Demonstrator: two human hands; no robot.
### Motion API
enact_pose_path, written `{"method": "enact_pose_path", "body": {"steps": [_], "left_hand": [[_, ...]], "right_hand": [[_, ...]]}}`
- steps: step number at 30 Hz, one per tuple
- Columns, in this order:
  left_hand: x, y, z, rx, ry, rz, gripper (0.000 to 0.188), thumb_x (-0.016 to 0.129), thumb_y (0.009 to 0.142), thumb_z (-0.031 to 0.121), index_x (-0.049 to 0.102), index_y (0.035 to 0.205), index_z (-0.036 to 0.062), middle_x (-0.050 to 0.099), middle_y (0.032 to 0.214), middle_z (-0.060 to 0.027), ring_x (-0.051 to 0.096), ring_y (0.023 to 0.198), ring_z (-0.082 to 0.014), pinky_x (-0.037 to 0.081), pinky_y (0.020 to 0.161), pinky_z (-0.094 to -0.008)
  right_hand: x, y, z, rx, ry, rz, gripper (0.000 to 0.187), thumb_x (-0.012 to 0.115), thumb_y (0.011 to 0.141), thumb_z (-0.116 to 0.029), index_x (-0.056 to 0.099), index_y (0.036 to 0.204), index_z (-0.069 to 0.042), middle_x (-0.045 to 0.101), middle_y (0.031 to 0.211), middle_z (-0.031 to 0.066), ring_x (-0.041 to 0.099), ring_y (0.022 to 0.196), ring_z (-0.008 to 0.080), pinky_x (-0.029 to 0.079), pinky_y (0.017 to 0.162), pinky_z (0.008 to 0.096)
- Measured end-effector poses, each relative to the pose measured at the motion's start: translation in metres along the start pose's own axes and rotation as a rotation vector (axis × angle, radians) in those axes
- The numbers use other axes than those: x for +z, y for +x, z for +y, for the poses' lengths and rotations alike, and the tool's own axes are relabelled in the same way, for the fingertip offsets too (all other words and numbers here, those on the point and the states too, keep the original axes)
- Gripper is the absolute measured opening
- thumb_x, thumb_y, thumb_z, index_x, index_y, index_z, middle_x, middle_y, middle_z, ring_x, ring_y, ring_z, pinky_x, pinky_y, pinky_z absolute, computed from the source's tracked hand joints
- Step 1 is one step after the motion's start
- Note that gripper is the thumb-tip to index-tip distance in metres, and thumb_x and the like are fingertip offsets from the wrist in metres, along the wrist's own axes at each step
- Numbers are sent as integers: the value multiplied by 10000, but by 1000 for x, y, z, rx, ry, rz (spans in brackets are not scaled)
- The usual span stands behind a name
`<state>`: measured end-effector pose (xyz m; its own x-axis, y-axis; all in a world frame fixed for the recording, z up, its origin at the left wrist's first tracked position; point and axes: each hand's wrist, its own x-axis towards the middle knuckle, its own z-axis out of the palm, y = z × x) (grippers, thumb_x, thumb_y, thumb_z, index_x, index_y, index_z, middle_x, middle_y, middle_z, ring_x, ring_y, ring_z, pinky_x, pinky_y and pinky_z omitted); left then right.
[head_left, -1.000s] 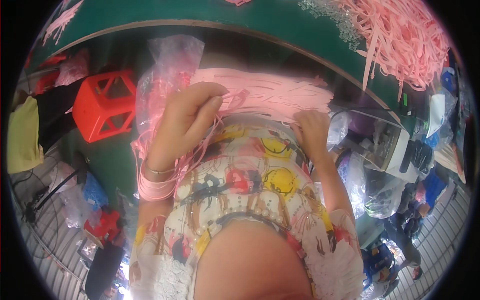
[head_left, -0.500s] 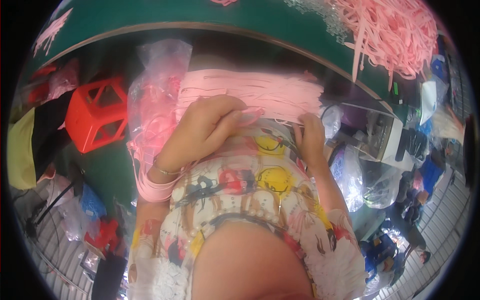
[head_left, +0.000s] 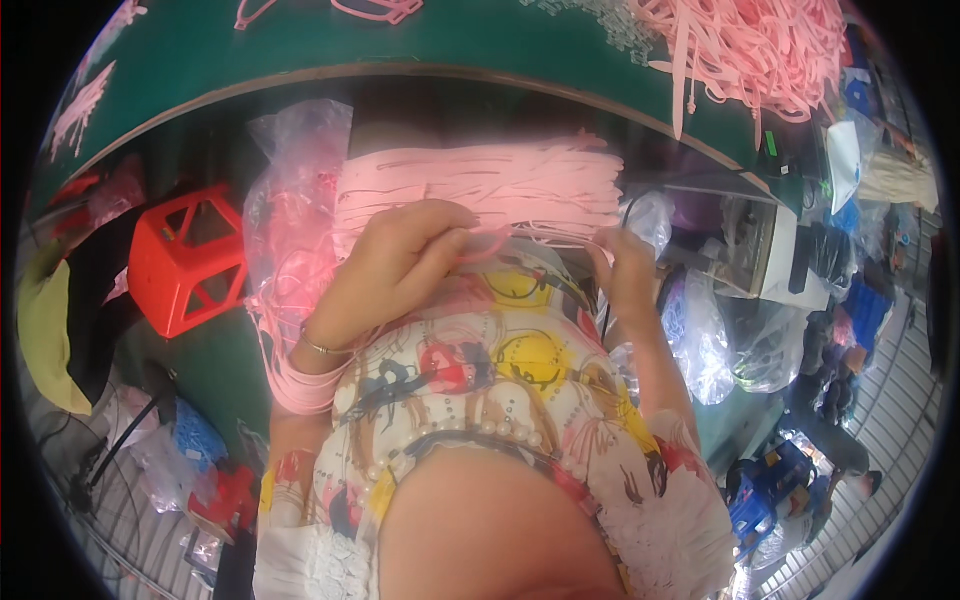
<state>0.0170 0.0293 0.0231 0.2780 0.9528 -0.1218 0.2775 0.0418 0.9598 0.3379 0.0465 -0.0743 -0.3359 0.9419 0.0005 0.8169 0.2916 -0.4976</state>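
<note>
A wide bundle of flat pink straps (head_left: 490, 185) lies across my lap, just below the table edge. My left hand (head_left: 405, 255) rests at the bundle's near left part, its fingers curled on a pink strap (head_left: 485, 245) that loops out past the fingertips. At the bundle's right end, my right hand (head_left: 625, 265) is closed, with thumb and fingertips pinching strap ends at the near edge. Several more pink straps (head_left: 305, 388) hang looped around my left forearm. My fingers partly cover what they hold.
The green table (head_left: 300, 90) curves across the far side. On it are a heap of pink straps (head_left: 755, 50), clear small pieces (head_left: 610, 25) and pink loops (head_left: 375, 10). A clear plastic bag (head_left: 290, 190) and red stool (head_left: 185, 260) stand left; bagged goods (head_left: 700, 335) lie right.
The view has shifted a little, bringing more of the tabletop and its pink loops into sight. Both hands keep nearly the same hold on the straps.
</note>
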Motion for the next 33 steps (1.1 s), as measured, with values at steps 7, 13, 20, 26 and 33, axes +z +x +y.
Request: {"method": "enact_pose_path", "body": {"steps": [7, 13, 20, 26, 33], "left_hand": [[6, 6, 3, -38, -267, -55, 215, 504, 940, 123, 614, 1022, -43, 626, 874, -73, 584, 829, -112, 461, 716, -253], [-3, -4, 14, -124, -556, -79, 201, 506, 957, 119, 605, 1055, -25, 622, 910, -48, 589, 823, -96, 496, 745, -257], [-9, -28, 13, -134, -738, 119, 180, 525, 957, 133, 606, 1013, -17, 590, 885, -34, 553, 795, -90, 459, 696, -237], [-19, -40, 4, -137, -663, 193, 163, 526, 950, 125, 600, 1002, -10, 594, 919, -23, 540, 841, -72, 457, 710, -231], [-23, -45, 1, -210, -787, 206, 146, 530, 942, 118, 599, 989, -2, 596, 912, -18, 547, 830, -72, 460, 709, -228]], "right_hand": [[-65, 23, -41, 332, 1039, -546, 171, 602, 845, -31, 662, 996, 23, 652, 907, 74, 611, 842, 156, 467, 757, 263], [-52, 60, -81, -216, 1188, -618, 153, 627, 857, -26, 656, 989, 46, 606, 980, 102, 572, 874, 159, 459, 771, 266], [-24, 82, -128, 203, 1352, -722, 110, 554, 927, -113, 617, 892, -29, 542, 713, -14, 441, 581, 41, 324, 499, 192], [-10, 94, -149, 148, 1375, -891, 156, 538, 925, -155, 604, 880, -20, 481, 610, -48, 389, 533, 29, 284, 508, 190], [-7, 101, -159, 179, 1400, -960, 162, 531, 929, -147, 596, 877, -8, 418, 564, -60, 341, 506, 29, 270, 500, 197]]}}
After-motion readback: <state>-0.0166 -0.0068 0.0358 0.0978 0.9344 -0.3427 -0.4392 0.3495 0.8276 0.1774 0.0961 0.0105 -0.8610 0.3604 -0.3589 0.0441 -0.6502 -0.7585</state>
